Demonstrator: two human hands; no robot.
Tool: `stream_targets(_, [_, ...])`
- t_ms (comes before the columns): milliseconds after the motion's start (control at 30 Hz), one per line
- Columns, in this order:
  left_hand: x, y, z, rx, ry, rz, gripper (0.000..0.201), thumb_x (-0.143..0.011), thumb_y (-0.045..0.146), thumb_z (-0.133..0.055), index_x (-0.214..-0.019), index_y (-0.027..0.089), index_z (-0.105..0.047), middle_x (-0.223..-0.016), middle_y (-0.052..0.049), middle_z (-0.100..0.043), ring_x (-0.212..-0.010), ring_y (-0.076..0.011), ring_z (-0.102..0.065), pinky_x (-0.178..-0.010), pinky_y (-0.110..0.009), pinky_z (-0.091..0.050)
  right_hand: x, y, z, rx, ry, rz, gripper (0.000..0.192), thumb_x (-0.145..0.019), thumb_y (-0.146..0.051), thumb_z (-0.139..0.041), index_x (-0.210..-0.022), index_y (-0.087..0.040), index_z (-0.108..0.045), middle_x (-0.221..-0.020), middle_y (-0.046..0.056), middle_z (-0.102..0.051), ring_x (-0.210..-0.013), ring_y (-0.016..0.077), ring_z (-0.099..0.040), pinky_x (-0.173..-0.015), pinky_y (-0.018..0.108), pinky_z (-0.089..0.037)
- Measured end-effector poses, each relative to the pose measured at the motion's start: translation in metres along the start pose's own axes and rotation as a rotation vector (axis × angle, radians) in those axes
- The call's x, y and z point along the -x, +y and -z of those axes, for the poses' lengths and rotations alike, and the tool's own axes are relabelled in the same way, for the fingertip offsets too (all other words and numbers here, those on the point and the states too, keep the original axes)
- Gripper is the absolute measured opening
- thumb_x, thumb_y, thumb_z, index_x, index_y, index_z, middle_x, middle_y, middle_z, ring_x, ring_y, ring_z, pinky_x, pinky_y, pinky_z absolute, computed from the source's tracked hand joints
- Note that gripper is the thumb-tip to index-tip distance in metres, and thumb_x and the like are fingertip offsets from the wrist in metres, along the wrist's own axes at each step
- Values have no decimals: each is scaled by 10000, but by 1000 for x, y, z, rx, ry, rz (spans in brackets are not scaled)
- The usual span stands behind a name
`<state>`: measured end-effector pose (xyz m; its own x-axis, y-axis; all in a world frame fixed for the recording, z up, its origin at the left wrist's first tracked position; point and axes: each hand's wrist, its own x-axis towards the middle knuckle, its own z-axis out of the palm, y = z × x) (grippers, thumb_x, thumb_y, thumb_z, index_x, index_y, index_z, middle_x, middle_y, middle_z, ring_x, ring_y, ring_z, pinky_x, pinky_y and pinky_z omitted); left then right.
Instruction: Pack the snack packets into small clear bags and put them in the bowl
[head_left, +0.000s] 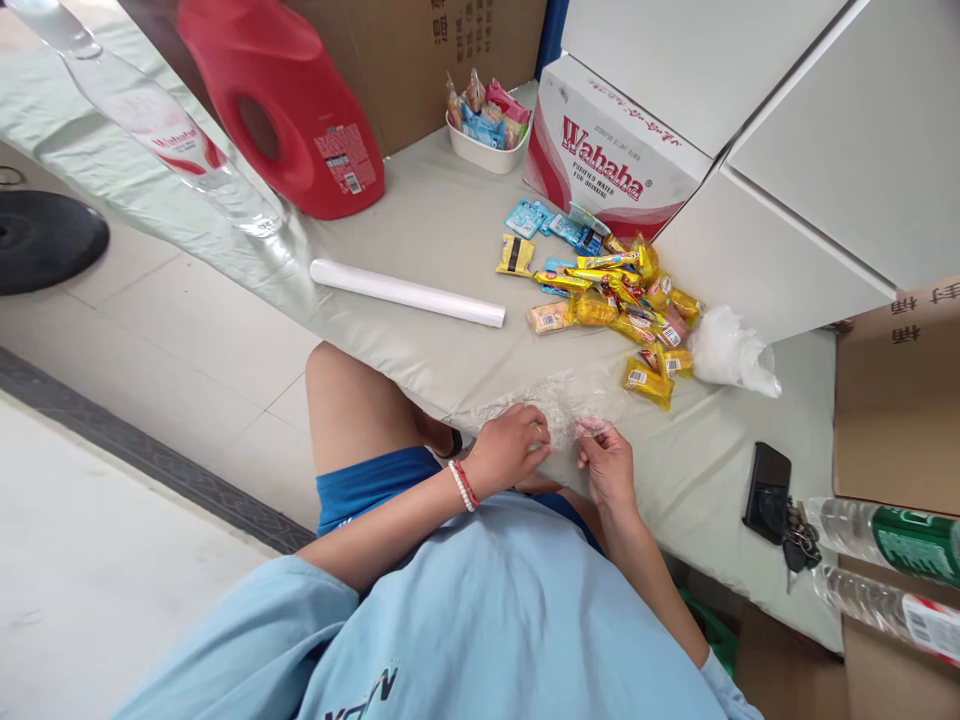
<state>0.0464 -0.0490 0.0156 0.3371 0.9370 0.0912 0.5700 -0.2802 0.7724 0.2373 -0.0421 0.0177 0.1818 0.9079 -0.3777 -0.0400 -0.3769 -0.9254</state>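
The left hand (512,445) and the right hand (606,462) sit close together at the near edge of the table (442,215), both with fingers pinched on a clear plastic bag (559,405) that lies flat on the cloth just beyond them. The left wrist wears a beaded bracelet (463,485).

Just past the right hand lies a pile of yellow snack packets (626,300), their print too small to read, with a crumpled white bag (727,350) beside it. Behind the pile stands a carton (611,155) printed "Wahaha" in red. Beyond the left hand lie a white roll (409,292), a red jug (289,105) and a clear bottle (157,125) with a red label. A white bowl (487,145) of sweets sits farther back. To the right of the right hand rest a black phone (767,492) and keys (799,540).

The table wears a pale green cloth; the floor is light tile.
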Motion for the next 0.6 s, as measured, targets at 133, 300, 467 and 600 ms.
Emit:
stream_targets(133, [-8, 0, 10, 222, 196, 56, 184, -966, 342, -613, -855, 222, -695, -966, -72, -714, -981, -235, -604, -948, -420, -494, -3, -4, 6, 58, 19, 51, 391, -698, -536, -840, -830, -228, -638, -705, -27, -592, -552, 99, -414, -441, 220, -295])
stream_targets(300, [-24, -11, 22, 754, 401, 339, 281, -936, 477, -627, -845, 211, -614, -831, -25, -671, -801, -168, -629, -778, -319, -512, -4, -10, 21, -83, -6, -6, 428, -674, -506, -887, -833, -224, -607, -839, -11, -649, -534, 58, -374, -411, 182, -253])
stream_targets(467, [-35, -33, 32, 858, 648, 525, 264, -893, 450, -638, -818, 227, -519, -612, 74, -483, -506, -96, -432, -505, -227, -349, -8, -12, 43, -214, 14, -100, 463, -601, -441, -943, -832, -226, -605, -766, -25, -645, -487, 36, -342, -379, 152, -227])
stream_targets(600, [-35, -56, 50, 609, 595, 611, 256, -888, 442, -614, -775, 223, -546, -560, 76, -430, -485, -109, -365, -492, -246, -297, -13, -11, 63, -219, 50, -133, 500, -514, -417, -976, -813, -214, -630, -709, -48, -590, -482, 28, -341, -373, 137, -216])
